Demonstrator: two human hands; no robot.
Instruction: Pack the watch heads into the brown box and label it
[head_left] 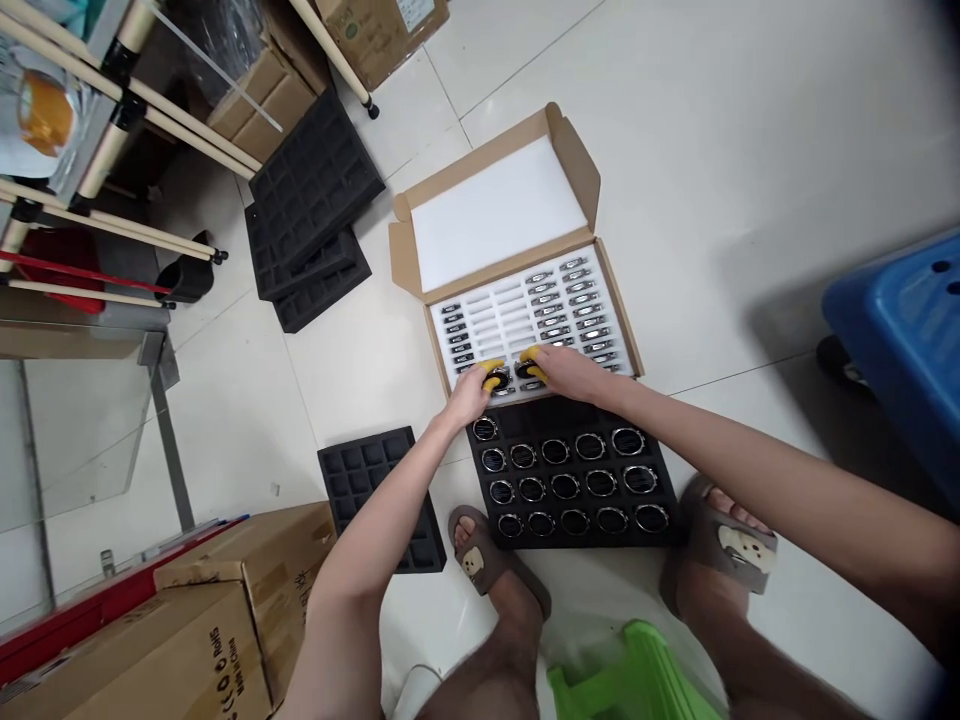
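My left hand (472, 392), with yellow finger covers, pinches a round black-faced watch case (498, 380) over the near edge of a box. In my right hand (559, 368), also with yellow finger covers, is a second dark watch case (526, 370). Both are at the white foam insert (491, 300) of an open cardboard box (487, 165). Several watch cases (581, 300) stand on edge in the foam slots on the right, and more in the left column; middle slots are bare. Closer to me, a black foam tray (536, 415) carries rows of round watch cases lying flat.
Black compartment trays (315, 190) are stacked at upper left; another black tray (364, 455) lies left of my feet. A pipe-frame rack (202, 140), cardboard boxes (202, 640), a blue plastic stool (900, 310) and a green stool (637, 680) stand around on the tiled floor.
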